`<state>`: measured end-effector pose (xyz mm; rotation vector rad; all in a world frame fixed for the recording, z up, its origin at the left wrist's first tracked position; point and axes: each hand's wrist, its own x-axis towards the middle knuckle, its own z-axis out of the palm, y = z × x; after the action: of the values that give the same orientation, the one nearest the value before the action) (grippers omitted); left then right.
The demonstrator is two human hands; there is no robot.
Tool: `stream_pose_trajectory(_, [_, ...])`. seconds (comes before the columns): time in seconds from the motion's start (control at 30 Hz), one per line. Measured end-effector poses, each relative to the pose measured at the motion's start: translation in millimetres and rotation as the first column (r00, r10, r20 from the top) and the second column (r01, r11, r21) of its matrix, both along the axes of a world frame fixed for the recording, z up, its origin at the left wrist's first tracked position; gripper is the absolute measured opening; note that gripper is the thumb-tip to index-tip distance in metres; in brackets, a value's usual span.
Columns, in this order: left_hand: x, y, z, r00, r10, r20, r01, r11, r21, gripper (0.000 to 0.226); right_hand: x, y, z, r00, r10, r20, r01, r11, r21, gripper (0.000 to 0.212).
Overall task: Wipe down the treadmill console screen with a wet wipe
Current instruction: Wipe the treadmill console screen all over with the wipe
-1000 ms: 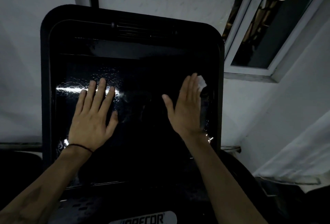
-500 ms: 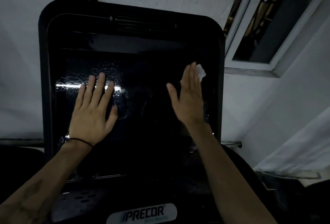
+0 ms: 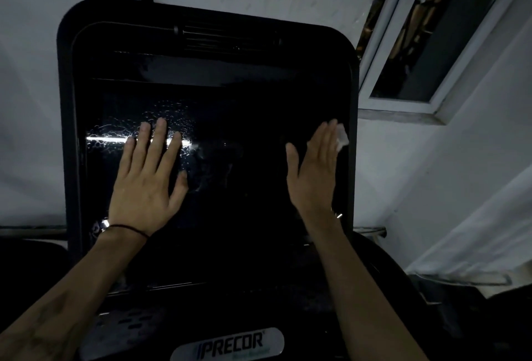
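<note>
The black treadmill console screen point(image 3: 236, 136) fills the middle of the head view, glossy and streaked with wet droplets on its left half. My left hand point(image 3: 146, 185) lies flat on the left part of the screen, fingers spread, a thin black band on its wrist. My right hand point(image 3: 313, 170) presses flat near the screen's right edge, holding a white wet wipe point(image 3: 342, 137) under its fingers; only a small corner of the wipe shows past the fingertips.
A silver Precor badge point(image 3: 230, 345) sits on the console below the screen. White walls surround the console, and an open white-framed window point(image 3: 408, 84) stands to the right. Dark treadmill handrails point(image 3: 383, 268) curve away at lower right.
My right hand with the wipe slid up the right side of the screen and has come back down slightly. My left hand stays flat in the same place.
</note>
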<state>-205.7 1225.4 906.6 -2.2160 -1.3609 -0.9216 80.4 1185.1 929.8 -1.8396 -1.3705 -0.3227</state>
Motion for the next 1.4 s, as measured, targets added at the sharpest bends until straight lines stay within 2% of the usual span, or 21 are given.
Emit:
stream_pose_trajectory(0.07, [0.8,-0.1,-0.4,1.0,0.005,-0.004,-0.005,1.0,0.003,0.068,-22.3,-21.9,-24.0,1.0,-0.011,-0.02,0.01,1.0,-0.024,0.086])
stream_pose_trajectory(0.13, [0.8,0.4,0.5,1.0,0.007,-0.005,-0.007,1.0,0.01,0.068,-42.3,-29.7,-37.4,0.994,0.086,0.065,-0.081,0.994,-0.078,0.085])
stream_pose_trajectory(0.27, [-1.9,1.2,1.0,1.0,0.001,-0.016,-0.001,1.0,-0.002,0.067,-18.4,4.9,3.7,0.965,0.175,0.198,-0.155,0.982,-0.113,0.083])
stream_pose_trajectory(0.33, [-1.8,0.9,0.6,1.0,0.005,-0.018,-0.005,1.0,-0.005,0.067,4.4,10.6,9.7,0.983,0.117,0.14,-0.11,0.992,-0.056,0.082])
stream_pose_trajectory(0.43, [0.4,0.0,-0.5,1.0,0.012,-0.019,-0.012,1.0,0.003,0.067,-10.8,-18.8,-20.9,0.998,-0.006,-0.064,0.004,1.0,-0.03,0.081])
stream_pose_trajectory(0.53, [-0.2,0.9,-0.1,1.0,0.004,-0.012,-0.004,1.0,0.012,0.067,-44.3,-31.7,-46.3,0.998,0.058,-0.014,-0.059,0.997,-0.055,0.084])
stream_pose_trajectory(0.63, [-1.2,1.2,1.3,1.0,-0.006,-0.01,0.006,1.0,0.012,0.067,-25.3,-10.2,-20.0,0.993,0.111,0.035,-0.109,0.992,-0.056,0.086])
stream_pose_trajectory(0.77, [0.2,0.6,0.0,1.0,0.002,-0.011,-0.002,1.0,0.008,0.068,-4.6,-29.2,-30.6,0.995,0.012,-0.098,-0.014,1.0,-0.026,0.09])
stream_pose_trajectory(0.87, [0.5,1.4,-0.1,1.0,0.009,-0.009,-0.009,1.0,0.013,0.067,-30.6,-48.9,-56.6,0.995,0.102,0.0,-0.102,0.992,-0.078,0.089])
stream_pose_trajectory(0.97, [0.3,0.4,0.0,1.0,0.004,-0.01,-0.003,1.0,0.01,0.067,-17.3,-30.3,-36.6,0.989,0.139,0.057,-0.134,0.988,-0.082,0.087])
stream_pose_trajectory(1.03, [1.0,0.2,0.2,1.0,0.001,-0.01,-0.001,1.0,0.014,0.067,1.2,-27.4,-30.1,0.997,0.082,-0.008,-0.082,0.996,-0.047,0.088])
stream_pose_trajectory(1.13, [1.8,0.3,-0.7,1.0,0.017,-0.019,-0.017,1.0,0.019,0.067,-11.0,-60.9,-56.2,0.993,0.03,-0.116,-0.038,0.997,-0.065,0.091])
stream_pose_trajectory(1.23, [1.2,0.7,0.0,0.999,0.033,-0.024,-0.032,0.999,0.026,0.067,-45.3,-76.6,-77.2,0.99,0.122,-0.066,-0.129,0.984,-0.124,0.091])
stream_pose_trajectory(1.3, [0.9,0.4,0.9,0.999,0.023,-0.026,-0.023,0.999,0.028,0.067,-44.7,-59.9,-64.4,0.985,0.169,-0.02,-0.17,0.977,-0.125,0.09])
stream_pose_trajectory(1.4, [0.2,0.0,0.8,0.999,0.022,-0.023,-0.022,1.0,0.02,0.066,-15.6,-46.8,-52.2,0.991,0.124,-0.043,-0.128,0.988,-0.085,0.087])
